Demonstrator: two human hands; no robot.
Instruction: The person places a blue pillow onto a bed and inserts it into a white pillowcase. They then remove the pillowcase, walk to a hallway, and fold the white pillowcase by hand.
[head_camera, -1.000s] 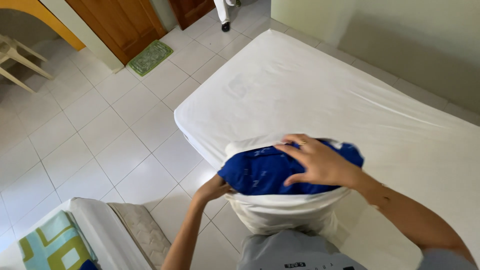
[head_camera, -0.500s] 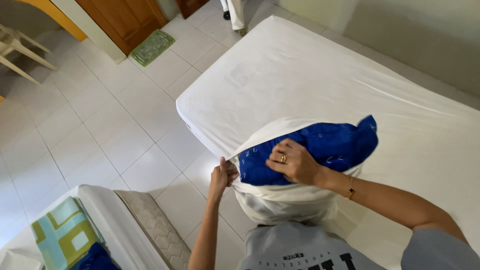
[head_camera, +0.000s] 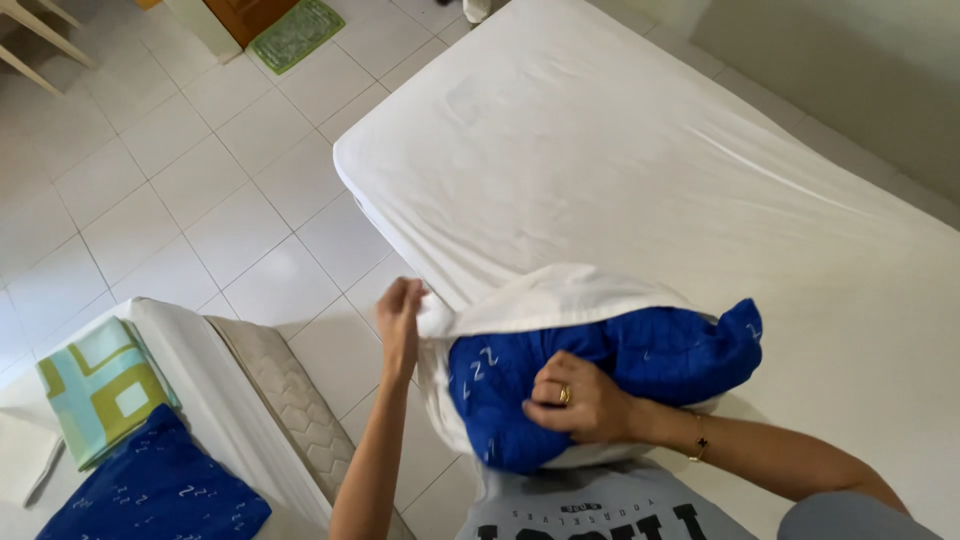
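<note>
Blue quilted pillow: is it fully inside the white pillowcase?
No: much of the blue quilted pillow shows outside the white pillowcase, with the right hand pressing on it.

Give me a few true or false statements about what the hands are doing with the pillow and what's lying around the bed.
1. The left hand pinches the edge of the white pillowcase. True.
2. The right hand presses on a red pillow. False: the blue pillow.
3. The mattress has a white sheet. True.
4. The right hand is bare of jewellery. False: it wears a ring.
5. A green mat lies on the tiled floor. True.
</note>
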